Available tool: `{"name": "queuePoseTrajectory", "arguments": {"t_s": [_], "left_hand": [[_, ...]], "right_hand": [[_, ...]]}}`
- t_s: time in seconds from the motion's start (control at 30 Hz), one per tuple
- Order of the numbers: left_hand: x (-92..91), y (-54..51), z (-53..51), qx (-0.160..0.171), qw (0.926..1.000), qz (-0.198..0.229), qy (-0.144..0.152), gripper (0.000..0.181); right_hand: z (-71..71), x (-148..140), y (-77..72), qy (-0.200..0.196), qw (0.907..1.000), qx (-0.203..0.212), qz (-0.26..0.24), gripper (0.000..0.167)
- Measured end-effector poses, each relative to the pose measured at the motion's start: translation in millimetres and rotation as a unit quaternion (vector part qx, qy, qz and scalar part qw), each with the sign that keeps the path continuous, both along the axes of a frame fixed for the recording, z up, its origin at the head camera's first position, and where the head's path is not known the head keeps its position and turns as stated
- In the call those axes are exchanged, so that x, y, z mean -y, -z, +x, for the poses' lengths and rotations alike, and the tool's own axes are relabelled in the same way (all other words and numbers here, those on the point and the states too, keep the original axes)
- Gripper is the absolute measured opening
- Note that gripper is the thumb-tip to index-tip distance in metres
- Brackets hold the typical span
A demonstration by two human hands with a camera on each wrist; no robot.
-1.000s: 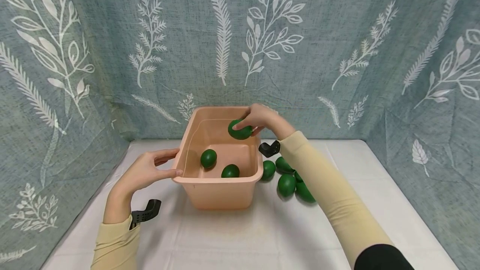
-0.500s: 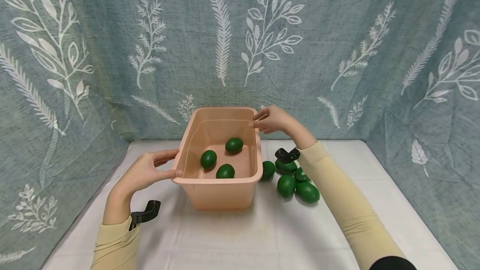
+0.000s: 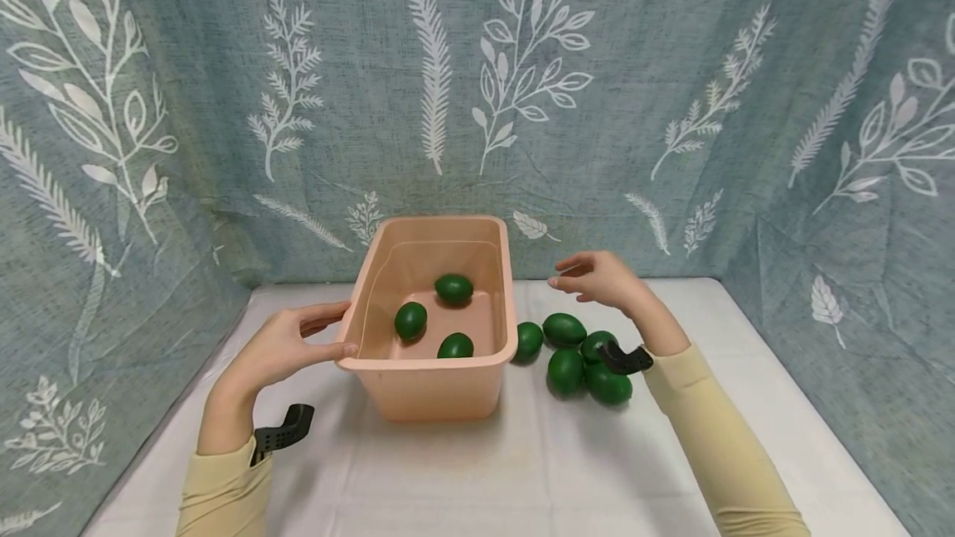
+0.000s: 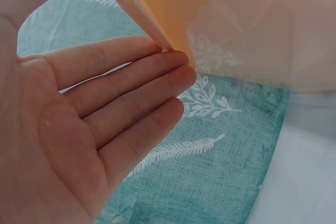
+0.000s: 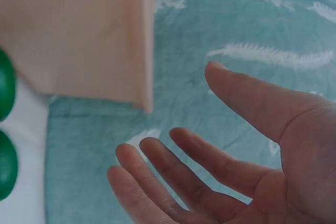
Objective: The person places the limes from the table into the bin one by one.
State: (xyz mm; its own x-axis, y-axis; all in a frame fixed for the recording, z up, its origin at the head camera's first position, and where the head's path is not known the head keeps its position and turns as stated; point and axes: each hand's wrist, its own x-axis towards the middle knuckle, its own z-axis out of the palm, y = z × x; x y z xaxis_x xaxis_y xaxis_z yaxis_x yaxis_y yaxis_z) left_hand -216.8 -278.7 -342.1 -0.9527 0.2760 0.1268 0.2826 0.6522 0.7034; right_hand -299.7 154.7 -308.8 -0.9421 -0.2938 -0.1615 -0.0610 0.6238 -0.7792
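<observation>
A peach-coloured plastic bin stands left of centre on the table, with three glossy dark green oval fruits inside, one being the left fruit. At the bin's left rim, my left hand touches with straight fingertips, the thumb at the near corner. In the left wrist view those fingers lie extended against the rim. My right hand hovers right of the bin, holding nothing, fingers loosely bent and thumb apart. Below it lies a cluster of several more green fruits, including a far one.
A white cloth covers the table. Behind and at both sides hangs a blue-green curtain with white leaf prints. One green fruit lies close to the bin's right wall.
My right hand has let go of a green fruit inside the bin and moved right, out over the loose fruits. The left hand has stayed at the rim.
</observation>
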Motion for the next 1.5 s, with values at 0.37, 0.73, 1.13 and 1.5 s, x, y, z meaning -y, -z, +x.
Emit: {"name": "queuePoseTrajectory", "arguments": {"t_s": [0.37,0.73,1.13,1.5], "left_hand": [[0.0,1.0,-1.1,-0.005,1.0000,-0.006,0.001,0.069],[0.6,0.6,-1.1,-0.003,1.0000,-0.007,0.001,0.069],[-0.5,1.8,-1.3,-0.005,1.0000,0.001,0.004,0.067],[0.4,1.0,-0.7,-0.002,1.0000,-0.004,0.000,0.068]], "right_hand": [[20.6,-40.8,46.9,0.036,0.9991,-0.004,0.022,0.053],[37.0,-65.6,85.9,0.066,0.9969,0.009,0.041,0.056],[55.3,-73.7,111.4,0.074,0.9950,0.006,0.067,0.059],[59.4,-69.9,129.7,0.078,0.9945,0.013,0.069,0.059]]}}
